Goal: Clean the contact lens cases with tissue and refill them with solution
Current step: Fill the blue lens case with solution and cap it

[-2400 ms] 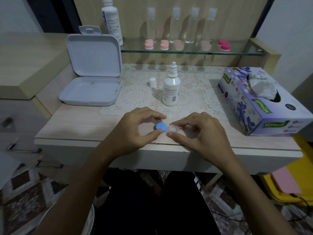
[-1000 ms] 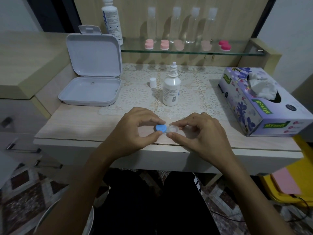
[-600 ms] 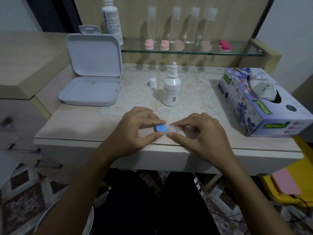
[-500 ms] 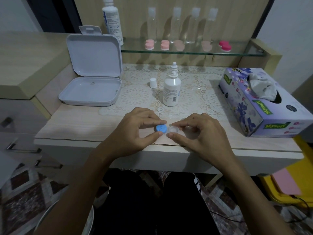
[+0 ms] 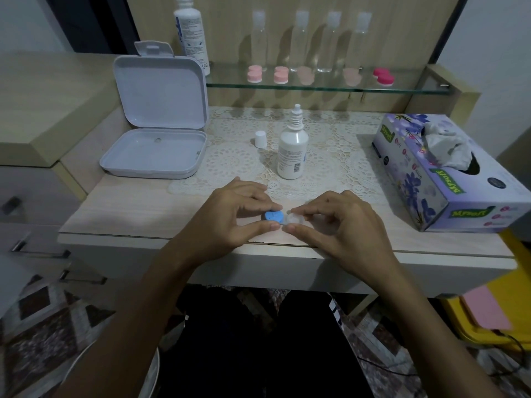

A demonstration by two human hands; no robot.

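Observation:
A contact lens case lies near the table's front edge. Its left side carries a blue cap (image 5: 273, 216), its right side a white cap (image 5: 295, 218). My left hand (image 5: 230, 216) pinches the blue cap between thumb and fingers. My right hand (image 5: 339, 222) pinches the white cap the same way. Behind them stands a white solution bottle (image 5: 292, 152) with its nozzle bare, and its small white cap (image 5: 260, 139) rests beside it on the lace mat. A purple tissue box (image 5: 448, 182) with tissue poking out sits at the right.
An open white hinged box (image 5: 155, 155) lies at the left. A glass shelf (image 5: 316, 86) at the back holds several pink lens cases (image 5: 281, 75), several clear bottles and a tall white bottle (image 5: 192, 33). A yellow bin (image 5: 488, 305) stands below at the right.
My left fingers have shifted slightly around the blue cap; both hands stay on the case in the same place.

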